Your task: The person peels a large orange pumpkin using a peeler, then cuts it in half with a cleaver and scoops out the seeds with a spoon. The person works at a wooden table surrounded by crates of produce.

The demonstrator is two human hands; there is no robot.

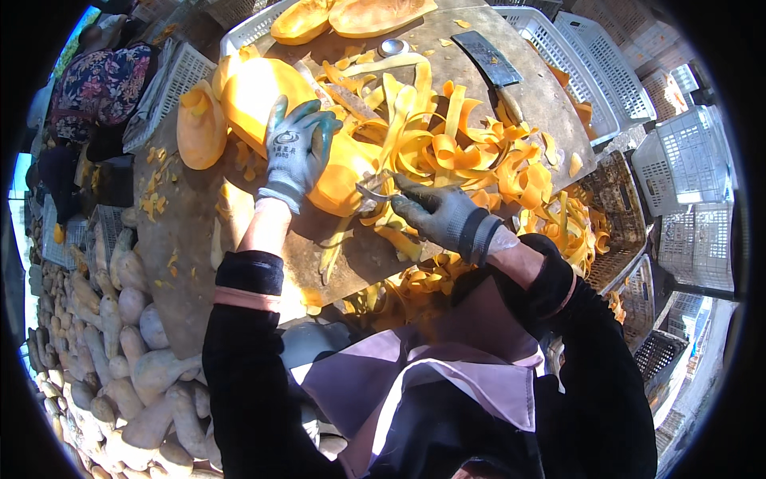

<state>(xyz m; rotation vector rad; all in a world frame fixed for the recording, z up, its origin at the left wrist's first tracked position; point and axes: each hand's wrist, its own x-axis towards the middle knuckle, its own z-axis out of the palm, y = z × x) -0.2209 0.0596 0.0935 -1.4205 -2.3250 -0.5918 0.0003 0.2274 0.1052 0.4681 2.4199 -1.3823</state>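
Note:
A peeled orange squash [344, 179] lies on the board in front of me. Over its left end is my left hand [299, 149], in a grey knitted glove with green-coated fingers, steadying it. My right hand [434, 209], gloved the same way, grips a metal peeler [376, 190] at the squash's near right side. Its blade is close to the flesh; whether it touches, I cannot tell. Long curled peelings [467, 149] are heaped beyond and to the right. Another large peeled squash [257, 90] rests just past my left hand, with a smaller peeled one [202, 129] at its left.
A cleaver [488, 57] and a small round metal dish [393, 47] lie on the worn board [179, 227]. Halved squash [383, 15] sit at the far edge. Unpeeled squash [131, 383] cover the ground at left. Crates [616, 197] line the right. Another person [99, 90] is bent over at upper left.

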